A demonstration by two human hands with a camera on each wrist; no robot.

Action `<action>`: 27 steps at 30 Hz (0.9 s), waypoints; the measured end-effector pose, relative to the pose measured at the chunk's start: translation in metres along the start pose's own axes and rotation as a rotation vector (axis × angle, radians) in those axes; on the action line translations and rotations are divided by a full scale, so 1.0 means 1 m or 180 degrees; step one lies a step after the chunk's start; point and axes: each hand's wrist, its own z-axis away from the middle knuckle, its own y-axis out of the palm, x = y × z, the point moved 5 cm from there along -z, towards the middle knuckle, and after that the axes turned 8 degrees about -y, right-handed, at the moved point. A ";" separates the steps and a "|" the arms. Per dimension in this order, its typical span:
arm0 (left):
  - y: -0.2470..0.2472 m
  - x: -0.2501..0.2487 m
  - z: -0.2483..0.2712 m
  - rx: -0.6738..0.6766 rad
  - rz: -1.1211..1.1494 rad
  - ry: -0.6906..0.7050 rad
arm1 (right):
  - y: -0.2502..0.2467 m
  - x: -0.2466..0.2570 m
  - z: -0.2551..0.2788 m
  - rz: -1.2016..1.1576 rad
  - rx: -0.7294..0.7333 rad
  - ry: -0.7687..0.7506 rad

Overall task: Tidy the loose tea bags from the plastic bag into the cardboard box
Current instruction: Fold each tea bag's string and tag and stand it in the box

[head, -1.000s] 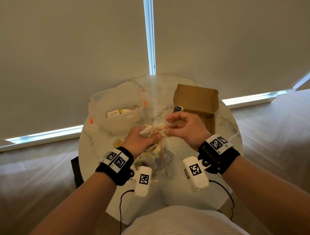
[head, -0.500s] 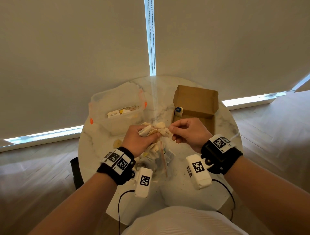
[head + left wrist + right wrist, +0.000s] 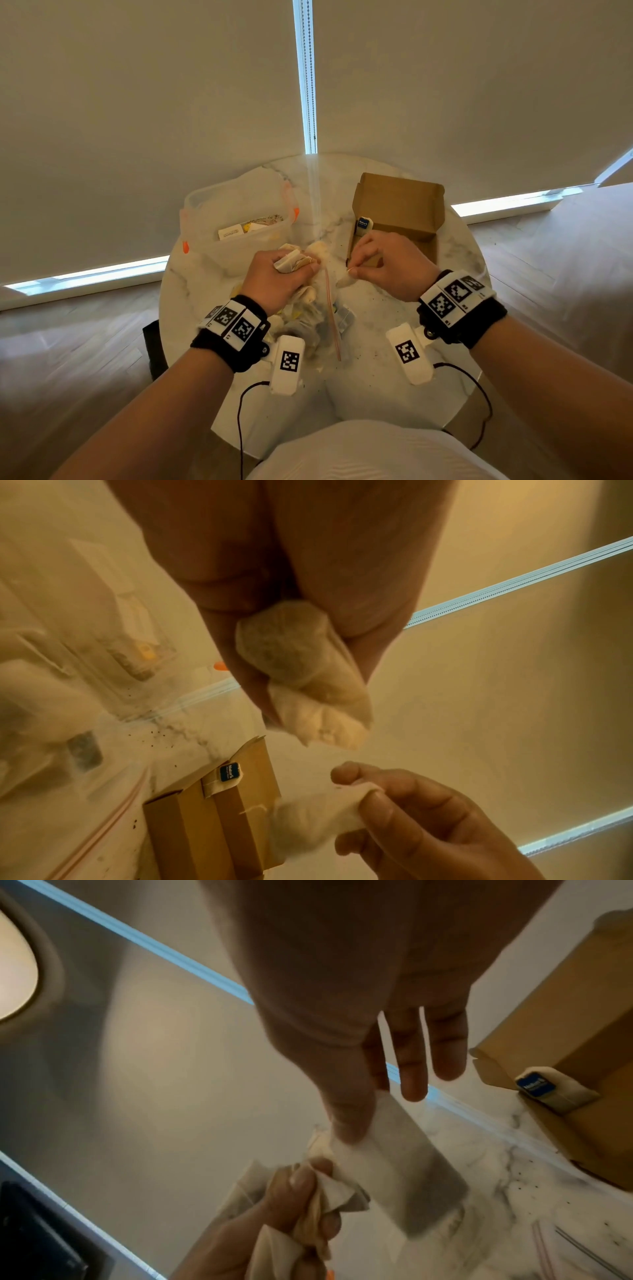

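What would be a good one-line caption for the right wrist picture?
Right hand pinches one tea bag away from the bunch of tea bags gripped by the left hand.

The head camera looks forward and steeply down from above the person's chest onto the round marble worktop (image 3: 394, 318), taking in both forearms, the cardboard box (image 3: 399, 209) on the right, and the drawn blinds beyond. The left wrist camera sits close under the left hand (image 3: 294, 569), facing along its fingers toward the box (image 3: 219, 821) and the right hand (image 3: 424, 821). The right wrist camera looks likewise along the right hand (image 3: 356, 993), very near, toward the left hand (image 3: 274, 1213); all three views share the box (image 3: 582, 1031) with its blue-tagged tea bag (image 3: 536, 1087) and the speckled worktop beside it.
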 end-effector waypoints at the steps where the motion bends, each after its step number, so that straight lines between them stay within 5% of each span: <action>1: 0.001 -0.002 -0.001 0.0040 -0.0027 0.0032 | 0.002 0.004 0.000 0.0012 0.0074 -0.0079; 8: 0.013 -0.008 0.002 0.0715 -0.0206 0.0222 | 0.003 0.014 -0.013 -0.0657 -0.0202 -0.0240; 19: 0.006 0.013 -0.010 0.0166 0.0096 -0.0151 | 0.002 -0.029 -0.026 -0.0804 -0.0446 0.0341; 27: 0.008 0.022 -0.030 0.0174 0.0092 -0.0449 | -0.020 -0.085 -0.062 -0.0687 -0.0635 0.0821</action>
